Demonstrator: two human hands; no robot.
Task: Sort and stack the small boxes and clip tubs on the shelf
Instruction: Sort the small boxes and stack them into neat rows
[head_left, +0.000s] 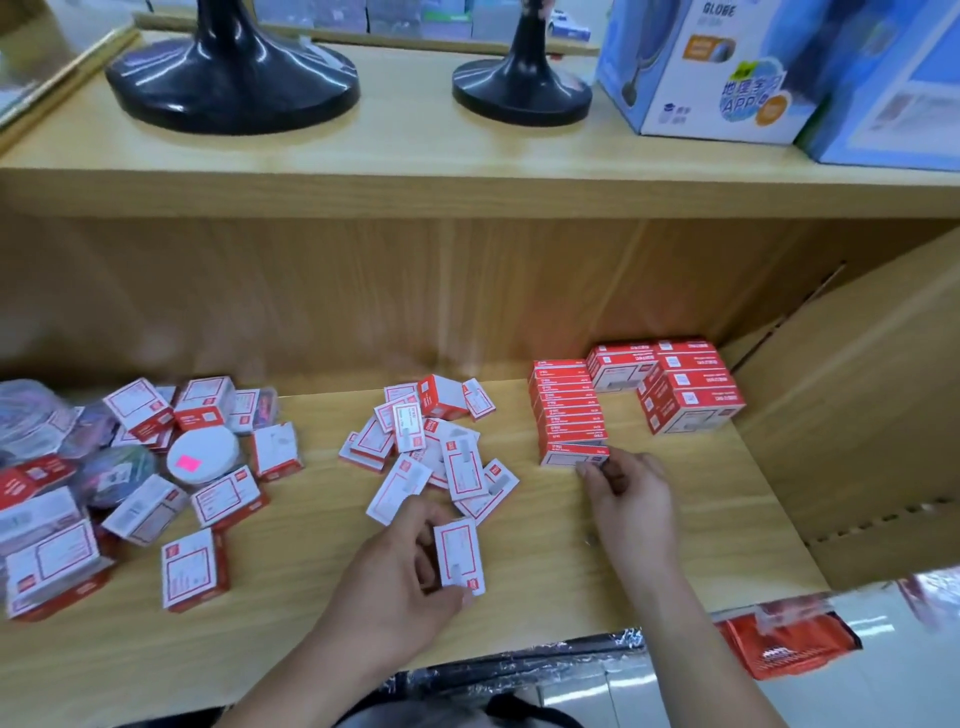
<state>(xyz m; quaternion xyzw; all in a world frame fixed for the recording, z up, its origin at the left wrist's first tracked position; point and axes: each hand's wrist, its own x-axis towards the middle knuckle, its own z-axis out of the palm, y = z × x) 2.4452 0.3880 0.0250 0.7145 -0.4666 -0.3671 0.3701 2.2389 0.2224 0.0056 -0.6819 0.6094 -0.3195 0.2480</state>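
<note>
Left hand gripped a small box near the shelf front edge. Right hand pinched the row's front box; bare board lay rightward.

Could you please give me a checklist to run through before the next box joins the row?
1. Grip of left hand on small white-and-red cardboard box: ok.
2. Straight row of small red boxes: ok.
3. Does right hand steady the row's front box: cannot tell.
4. Free wooden shelf before the row: ok.
5. Sorted middle pile of loose boxes: not ok.
</note>
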